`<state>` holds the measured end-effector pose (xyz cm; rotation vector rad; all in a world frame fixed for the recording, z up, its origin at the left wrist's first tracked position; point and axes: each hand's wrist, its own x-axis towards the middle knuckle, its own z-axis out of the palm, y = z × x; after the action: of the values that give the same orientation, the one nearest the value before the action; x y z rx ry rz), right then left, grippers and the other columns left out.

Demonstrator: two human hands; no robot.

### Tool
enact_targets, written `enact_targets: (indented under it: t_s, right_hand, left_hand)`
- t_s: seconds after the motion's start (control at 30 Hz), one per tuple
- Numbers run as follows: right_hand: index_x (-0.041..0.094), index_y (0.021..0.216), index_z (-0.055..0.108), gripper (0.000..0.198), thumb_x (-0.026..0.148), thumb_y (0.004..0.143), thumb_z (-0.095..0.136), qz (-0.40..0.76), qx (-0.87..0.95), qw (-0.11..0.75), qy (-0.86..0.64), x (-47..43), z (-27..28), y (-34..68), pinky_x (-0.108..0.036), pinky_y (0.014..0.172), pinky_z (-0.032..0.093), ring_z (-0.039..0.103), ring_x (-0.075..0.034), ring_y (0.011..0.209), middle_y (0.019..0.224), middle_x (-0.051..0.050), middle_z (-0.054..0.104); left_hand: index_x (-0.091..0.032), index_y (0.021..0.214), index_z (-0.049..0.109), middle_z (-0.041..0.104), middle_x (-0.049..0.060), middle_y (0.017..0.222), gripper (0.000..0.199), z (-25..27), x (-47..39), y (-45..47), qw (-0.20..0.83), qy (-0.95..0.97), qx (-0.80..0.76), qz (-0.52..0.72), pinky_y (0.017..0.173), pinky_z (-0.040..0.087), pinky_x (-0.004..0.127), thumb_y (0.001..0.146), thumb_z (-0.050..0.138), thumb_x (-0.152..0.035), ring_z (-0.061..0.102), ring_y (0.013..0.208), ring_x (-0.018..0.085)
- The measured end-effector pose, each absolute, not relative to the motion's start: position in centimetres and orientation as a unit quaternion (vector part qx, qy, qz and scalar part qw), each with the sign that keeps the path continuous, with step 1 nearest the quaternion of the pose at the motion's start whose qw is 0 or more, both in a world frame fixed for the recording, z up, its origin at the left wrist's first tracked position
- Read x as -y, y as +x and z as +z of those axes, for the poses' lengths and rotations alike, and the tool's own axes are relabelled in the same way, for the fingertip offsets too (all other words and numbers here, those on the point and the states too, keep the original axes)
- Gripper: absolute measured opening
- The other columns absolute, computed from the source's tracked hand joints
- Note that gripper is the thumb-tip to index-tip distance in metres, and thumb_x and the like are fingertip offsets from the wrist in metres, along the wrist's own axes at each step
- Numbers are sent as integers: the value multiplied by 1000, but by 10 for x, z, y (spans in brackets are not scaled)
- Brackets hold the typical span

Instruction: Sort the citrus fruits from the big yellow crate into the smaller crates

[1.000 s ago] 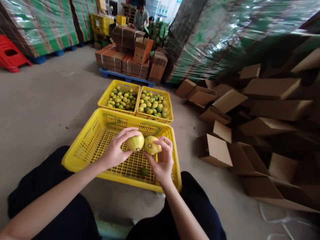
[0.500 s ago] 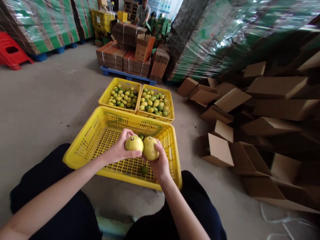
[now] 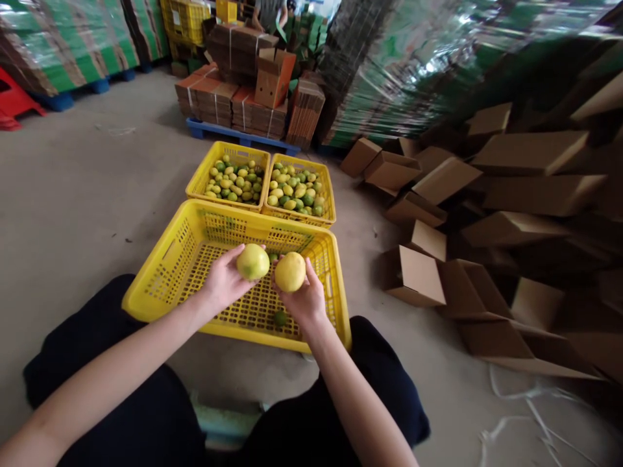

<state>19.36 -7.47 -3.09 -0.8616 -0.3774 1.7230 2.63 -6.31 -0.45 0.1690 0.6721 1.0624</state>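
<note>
My left hand holds a yellow lemon with a greenish tint, fingers curled round its far side. In my right hand sits a yellower lemon, cupped in the palm with the thumb along its right side. The two lemons are a small gap apart, above a large yellow perforated crate. A green lemon lies on the crate floor near its front wall. A few more green fruits show partly behind my hands.
Beyond the large crate stand two yellow crates, left and right, filled with yellow and green lemons. Open cardboard boxes are heaped at right. Flattened cartons rest on a blue pallet, with a person behind.
My hands have moved slightly apart, so the lemons no longer touch. Both lemons have been turned to show other sides. The view has shifted down a little.
</note>
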Motion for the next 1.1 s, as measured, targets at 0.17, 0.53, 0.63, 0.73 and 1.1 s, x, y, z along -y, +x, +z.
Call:
enact_targets:
  t_s: [0.17, 0.53, 0.63, 0.73, 1.1]
  right_hand:
    - [24, 93, 68, 28, 49, 80, 68, 729, 144, 561, -365, 74, -30, 191, -41, 74, 61, 72, -26, 86, 88, -3, 76]
    - [19, 82, 73, 43, 62, 80, 62, 745, 285, 504, -332, 86, -18, 193, -25, 39, 44, 61, -17, 52, 69, -4, 70]
    - [21, 80, 78, 31, 51, 80, 69, 597, 443, 535, -402, 96, -13, 192, -30, 62, 53, 66, -19, 68, 77, -4, 74]
    - [24, 81, 80, 29, 47, 87, 62, 490, 522, 548, -432, 105, -8, 192, -34, 81, 52, 69, -23, 83, 83, -4, 76]
    - [26, 84, 80, 40, 54, 91, 53, 437, 556, 568, -421, 114, -3, 192, -37, 75, 53, 70, -26, 79, 83, -5, 77]
  left_hand:
    - [-12, 103, 65, 72, 14, 102, 26, -6, 63, 28, 822, 45, -302, 480, 86, 58, 41, 93, 47, -29, 69, 98, 26]
    - [-15, 71, 67, 66, 3, 65, 23, -3, 67, 20, 839, 130, -269, 454, 55, 53, 26, 80, 62, -35, 65, 58, 14]
    - [-13, 64, 71, 68, 7, 61, 32, 3, 73, 20, 785, 329, -269, 451, 57, 51, 29, 78, 61, -41, 64, 56, 17]
    - [-14, 66, 75, 70, 9, 63, 38, 10, 79, 19, 709, 438, -287, 473, 63, 50, 31, 82, 56, -43, 64, 60, 19]
    - [-17, 69, 78, 73, 10, 69, 58, 11, 83, 15, 664, 518, -263, 471, 71, 49, 35, 91, 40, -56, 65, 67, 22]
